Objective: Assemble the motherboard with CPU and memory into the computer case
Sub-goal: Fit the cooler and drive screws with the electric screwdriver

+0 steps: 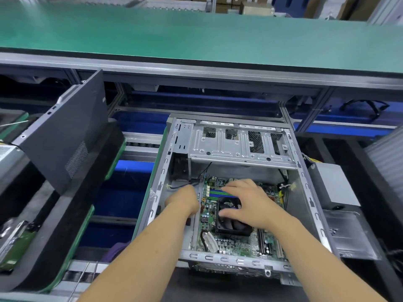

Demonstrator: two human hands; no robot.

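Computer case (305,192): open, lying on its side on the line. Motherboard (231,240): flat inside the case floor, apparently in seating position; best nudged level until its holes meet the standoffs, without bending it. Cooler fan (234,221): mounted mid-board, not a part to press hard on. Right hand (250,203): fingers spread and fairly straight, resting over the fan and memory slots. Left hand (185,200): at the board's left edge, fingers hidden, so cannot tell their state.
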